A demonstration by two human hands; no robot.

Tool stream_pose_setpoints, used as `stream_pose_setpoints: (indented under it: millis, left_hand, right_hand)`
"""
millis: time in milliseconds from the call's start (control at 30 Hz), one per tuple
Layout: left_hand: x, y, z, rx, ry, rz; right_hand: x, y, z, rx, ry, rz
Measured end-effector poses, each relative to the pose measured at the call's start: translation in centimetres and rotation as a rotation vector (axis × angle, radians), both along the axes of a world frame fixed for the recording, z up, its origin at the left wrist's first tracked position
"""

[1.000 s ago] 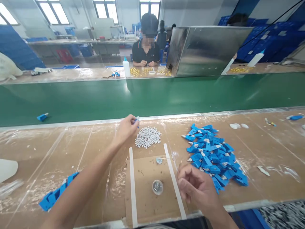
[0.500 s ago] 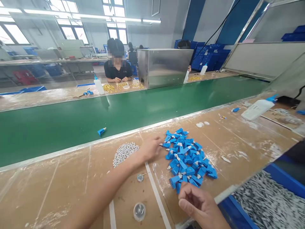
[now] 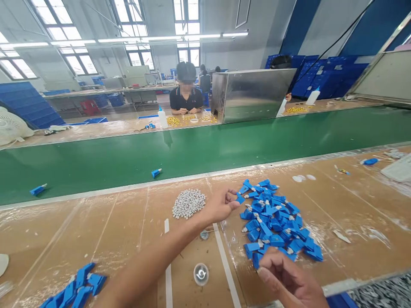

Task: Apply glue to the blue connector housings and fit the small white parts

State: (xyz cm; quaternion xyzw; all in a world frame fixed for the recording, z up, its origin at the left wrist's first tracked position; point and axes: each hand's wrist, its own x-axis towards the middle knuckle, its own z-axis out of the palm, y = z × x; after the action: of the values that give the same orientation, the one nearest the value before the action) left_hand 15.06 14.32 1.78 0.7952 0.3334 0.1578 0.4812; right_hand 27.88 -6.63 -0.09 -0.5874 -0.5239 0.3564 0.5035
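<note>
My left hand (image 3: 222, 204) reaches over the table to the left edge of a pile of blue clips (image 3: 272, 216). Its thumb and fingers close on one blue clip (image 3: 240, 198). My right hand (image 3: 287, 273) is at the near edge of that pile, its fingers curled with thumb and forefinger close together; whether something small is between them is hidden. Beyond my left wrist lies a heap of small grey-white pieces (image 3: 189, 203). A small clear dish (image 3: 201, 274) and a smaller round dish (image 3: 204, 235) with a thin stick are nearer me.
More blue clips (image 3: 81, 284) lie at the lower left. A green conveyor belt (image 3: 199, 149) carries two single clips. Across it, a person (image 3: 186, 96) sits working beside a metal box (image 3: 253, 96) and white bottles. A bin (image 3: 382, 291) stands at the lower right.
The view has swung right to left, bringing the lower-left clips and a second clip on the belt into sight. My left hand has taken hold of a blue clip at the pile's edge.
</note>
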Motion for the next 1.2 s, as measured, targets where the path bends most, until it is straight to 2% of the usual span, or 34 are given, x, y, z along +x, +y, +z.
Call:
stream_pose_setpoints:
  millis: [100,133,267,300,433,500,567,600,667,767,800,867,967,1133,1200]
  left_hand:
    - [-3.1,-2.7,1.6,-0.261,-0.108,-0.067]
    - [-4.1,-3.6,2.1,-0.372,-0.151,-0.083]
    - [-6.9,-6.3,3.5,-1.151,-0.464,-0.028]
    - [-7.4,-6.8,3.8,-1.290,-0.533,-0.003]
    - [-8.8,-8.1,4.6,-1.459,-0.653,0.053]
    - [-9.4,-8.7,4.4,-1.465,-0.654,0.084]
    - [-9.8,-9.1,3.7,-1.374,-0.630,0.117]
    - [-9.9,-9.3,3.2,-1.267,-0.625,0.150]
    - [-10.2,-9.7,2.3,-0.948,-0.616,0.226]
    - [-10.5,-9.9,1.4,-0.495,-0.602,0.224]
    - [-10.6,-9.9,1.3,-0.419,-0.595,0.192]
    - [-10.6,-9.9,1.3,-0.368,-0.588,0.143]
    - [-11.0,-9.7,1.1,-0.421,-0.606,0.231]
    - [-13.3,-9.0,-0.1,-0.583,-0.817,0.567]
    - [-14.2,-9.1,-0.7,-0.630,-0.847,0.654]
  right_hand:
    - [-0.4,1.7,0.8,0.102,-0.098,-0.081]
    - [-0.7,2.4,1.1,0.120,-0.117,-0.057]
    - [-2.4,4.2,1.6,0.171,-0.048,0.101]
    - [-2.8,4.4,1.6,0.171,0.012,0.133]
    - [-4.0,4.3,1.6,0.156,0.201,0.231]
    - [-4.3,4.4,1.6,0.145,0.248,0.259]
    - [-4.7,4.6,1.6,0.073,0.351,0.256]
    - [-4.9,4.8,1.6,0.018,0.435,0.237]
    - [-5.5,5.0,1.7,-0.104,0.632,0.192]
    - [-6.7,5.2,1.7,-0.246,0.879,0.209]
    - [-7.1,5.2,1.7,-0.279,0.929,0.227]
    - [-7.7,5.1,1.5,-0.326,0.971,0.246]
    - [-7.9,4.8,0.9,-0.321,0.823,0.256]
    - [-6.7,4.4,-1.4,-0.169,0.050,0.157]
    - [-6.6,4.2,-2.3,-0.178,-0.101,0.191]
